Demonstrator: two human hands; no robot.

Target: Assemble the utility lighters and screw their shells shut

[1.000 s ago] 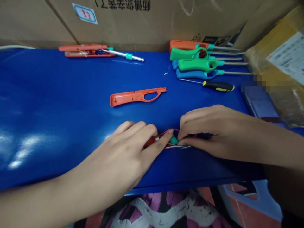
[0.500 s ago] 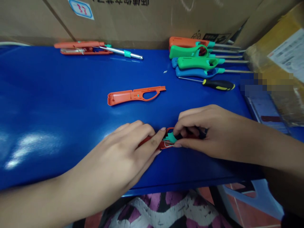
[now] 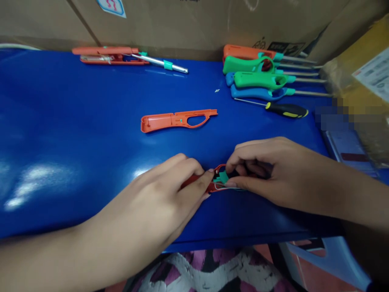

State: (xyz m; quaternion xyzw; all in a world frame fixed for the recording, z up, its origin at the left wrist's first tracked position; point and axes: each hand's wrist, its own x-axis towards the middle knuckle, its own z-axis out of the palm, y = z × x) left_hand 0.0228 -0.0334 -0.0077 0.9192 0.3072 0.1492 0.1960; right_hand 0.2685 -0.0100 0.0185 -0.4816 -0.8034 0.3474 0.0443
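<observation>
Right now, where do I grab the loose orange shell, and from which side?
I'd pinch the shell across its solid handle end, left of the trigger loop, from above. It lies flat and alone on the table, long axis left to right, both long edges free.

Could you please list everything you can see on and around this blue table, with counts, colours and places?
table: one, glossy blue, fills the view
cardboard boxes: at least two, brown, along the far edge
closed lighters: four (one orange, two green, one blue), stacked far right
screwdriver: one, black and yellow handle, just in front of that stack
lighter shell: one, orange, mid-table, lying alone
opened lighter: one, orange with a metal tube, far left
parcel: one, yellow-brown, wrapped, far right
patterned fabric: one, pink, white and black, below the near edge
red lighter body: one, red, near edge, between the hands
teal part: one, teal, on the red lighter body
left hand: one, pressing the red lighter body
right hand: one, pinching the teal part
</observation>
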